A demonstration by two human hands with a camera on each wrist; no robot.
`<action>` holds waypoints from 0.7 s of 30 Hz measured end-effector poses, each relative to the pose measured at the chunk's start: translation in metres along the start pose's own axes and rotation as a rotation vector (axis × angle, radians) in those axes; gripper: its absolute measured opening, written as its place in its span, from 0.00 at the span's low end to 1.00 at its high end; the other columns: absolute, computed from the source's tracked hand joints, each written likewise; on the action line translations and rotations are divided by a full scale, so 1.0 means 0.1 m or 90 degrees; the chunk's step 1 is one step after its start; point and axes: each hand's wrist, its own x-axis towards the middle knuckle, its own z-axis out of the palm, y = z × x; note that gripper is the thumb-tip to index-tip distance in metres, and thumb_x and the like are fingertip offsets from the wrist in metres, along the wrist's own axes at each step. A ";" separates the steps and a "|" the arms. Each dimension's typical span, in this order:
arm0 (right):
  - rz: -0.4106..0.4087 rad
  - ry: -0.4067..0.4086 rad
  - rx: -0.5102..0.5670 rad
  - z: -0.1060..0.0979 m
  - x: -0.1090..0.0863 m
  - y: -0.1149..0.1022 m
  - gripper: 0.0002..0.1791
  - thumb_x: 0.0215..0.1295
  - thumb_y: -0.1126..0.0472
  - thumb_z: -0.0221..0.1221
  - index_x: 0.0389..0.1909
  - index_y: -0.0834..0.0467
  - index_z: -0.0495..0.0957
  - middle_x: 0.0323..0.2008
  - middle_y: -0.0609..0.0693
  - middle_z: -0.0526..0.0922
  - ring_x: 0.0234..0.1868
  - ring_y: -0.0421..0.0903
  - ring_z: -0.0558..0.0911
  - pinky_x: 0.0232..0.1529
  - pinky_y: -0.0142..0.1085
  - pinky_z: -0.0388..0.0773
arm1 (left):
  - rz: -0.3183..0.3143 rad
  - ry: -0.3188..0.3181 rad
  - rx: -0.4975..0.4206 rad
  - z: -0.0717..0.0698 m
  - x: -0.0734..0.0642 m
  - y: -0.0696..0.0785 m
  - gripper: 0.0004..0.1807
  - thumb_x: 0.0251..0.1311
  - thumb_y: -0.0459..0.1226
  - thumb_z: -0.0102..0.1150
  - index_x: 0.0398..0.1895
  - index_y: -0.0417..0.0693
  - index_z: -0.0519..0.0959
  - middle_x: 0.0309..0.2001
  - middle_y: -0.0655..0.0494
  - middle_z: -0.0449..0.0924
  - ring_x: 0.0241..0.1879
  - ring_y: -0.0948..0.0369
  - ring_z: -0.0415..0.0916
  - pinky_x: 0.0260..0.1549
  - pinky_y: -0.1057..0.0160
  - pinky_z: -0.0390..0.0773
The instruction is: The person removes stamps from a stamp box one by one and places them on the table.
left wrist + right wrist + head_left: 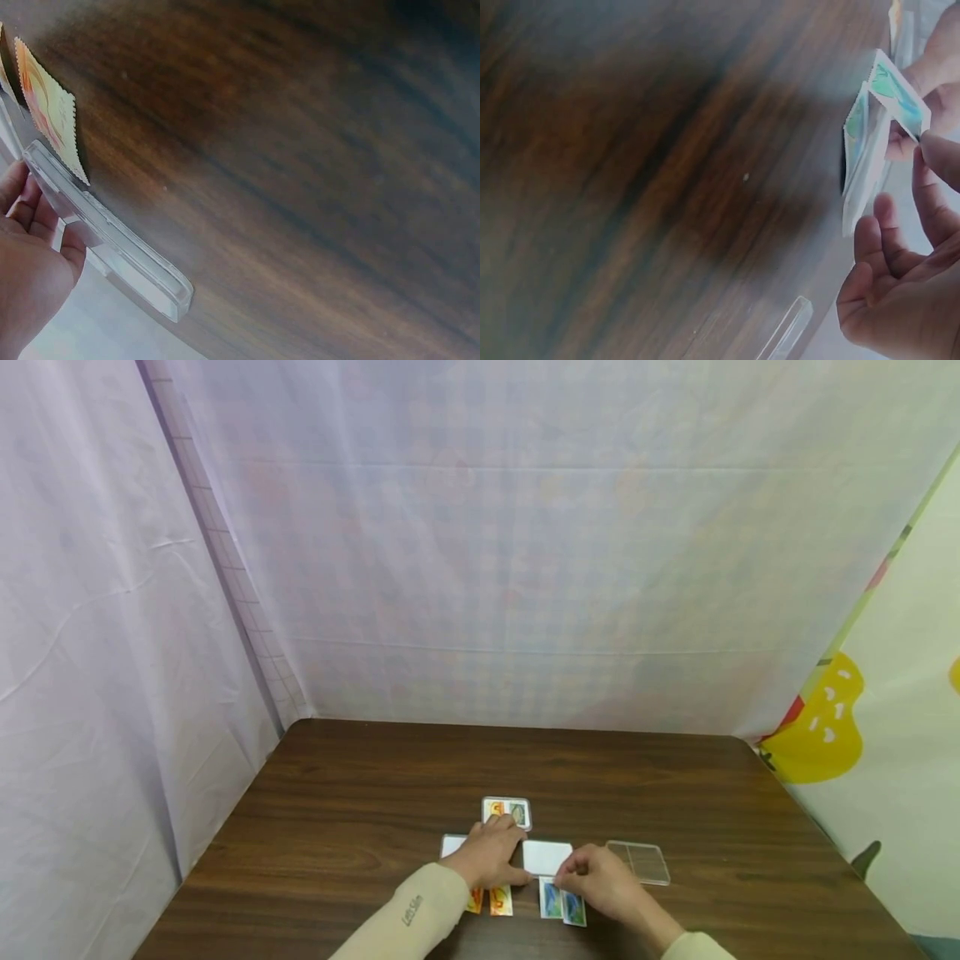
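My right hand (600, 881) pinches a blue-green postage stamp (900, 97) between thumb and fingertip, with its other fingers loosely bent. This stamp is tilted in front of a white-faced clear plastic case (547, 858). A similar stamp (855, 127) lies beside the case's near edge. My left hand (491, 853) holds the left end of that case, its thumb at the near corner and a finger at the far one. Beneath this hand is a second clear case (112, 232), partly hidden. Two orange-yellow stamps, one of them whole in view (501, 900), lie just below the left wrist.
Farther back lies a case (507, 812) with an orange and a green stamp inside. A transparent case part (637, 862) sits right of my right hand. The brown wooden table (360, 793) ends at a white cloth (510, 568) behind it.
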 end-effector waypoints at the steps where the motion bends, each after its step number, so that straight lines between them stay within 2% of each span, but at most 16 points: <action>1: 0.000 0.011 -0.016 0.01 0.00 0.00 0.06 0.53 0.58 0.71 0.23 0.51 0.83 0.31 0.45 0.78 0.34 0.42 0.74 0.35 0.40 0.71 | 0.001 0.001 0.000 0.00 0.00 0.00 0.34 0.54 0.58 0.68 0.60 0.50 0.77 0.56 0.57 0.72 0.57 0.59 0.67 0.53 0.57 0.69; 6: -0.003 0.053 -0.086 0.05 0.00 0.01 0.09 0.50 0.57 0.72 0.20 0.48 0.81 0.32 0.43 0.78 0.35 0.42 0.74 0.36 0.41 0.71 | 0.003 0.003 0.002 -0.01 -0.01 0.00 0.34 0.53 0.58 0.68 0.60 0.50 0.77 0.55 0.57 0.72 0.56 0.60 0.67 0.53 0.58 0.69; 12: -0.005 0.068 -0.137 0.09 0.00 0.00 0.10 0.49 0.57 0.73 0.19 0.45 0.80 0.31 0.42 0.78 0.35 0.42 0.75 0.36 0.43 0.70 | 0.003 0.005 0.000 0.01 0.00 -0.01 0.34 0.53 0.57 0.69 0.60 0.50 0.77 0.55 0.57 0.72 0.57 0.60 0.67 0.53 0.58 0.69; 21: 0.013 0.070 -0.128 0.09 0.00 0.01 0.08 0.49 0.58 0.73 0.22 0.45 0.81 0.35 0.45 0.80 0.38 0.45 0.77 0.39 0.46 0.72 | -0.007 -0.008 -0.009 0.00 0.00 0.00 0.34 0.54 0.58 0.69 0.60 0.50 0.77 0.55 0.58 0.72 0.57 0.60 0.67 0.53 0.58 0.69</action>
